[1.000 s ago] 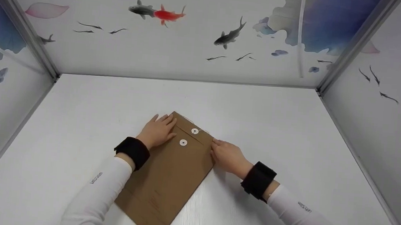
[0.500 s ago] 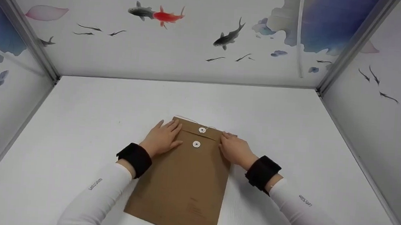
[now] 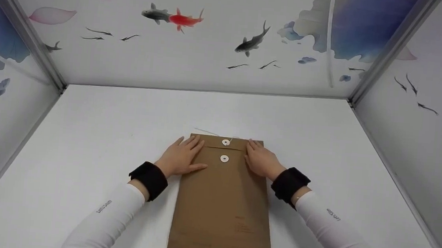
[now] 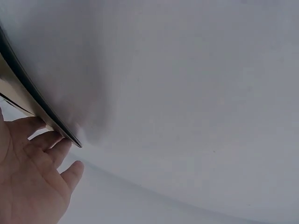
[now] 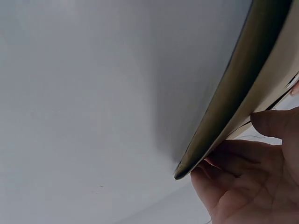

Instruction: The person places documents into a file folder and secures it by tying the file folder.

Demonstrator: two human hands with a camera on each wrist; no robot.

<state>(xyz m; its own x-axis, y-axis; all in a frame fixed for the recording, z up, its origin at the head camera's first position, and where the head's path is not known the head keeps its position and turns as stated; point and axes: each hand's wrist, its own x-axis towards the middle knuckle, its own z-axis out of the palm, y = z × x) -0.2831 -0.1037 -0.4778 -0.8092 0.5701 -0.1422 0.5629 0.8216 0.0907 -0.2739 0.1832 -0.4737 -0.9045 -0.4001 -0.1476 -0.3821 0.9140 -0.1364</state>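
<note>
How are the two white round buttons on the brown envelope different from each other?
The upper button sits on the envelope's folded flap, near the far edge; the lower button sits on the body, below the flap line. A thin string trails from the upper button; none shows at the lower button. Both are white, round, alike in size, and lie between the left hand and right hand.

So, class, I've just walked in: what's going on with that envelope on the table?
A person has both hands flat on a brown string-tie envelope lying on the white table. The left hand presses its upper left corner, the right hand its upper right. The flap is folded down, with two white button discs between the hands and a thin loose string trailing at the top edge.
</note>
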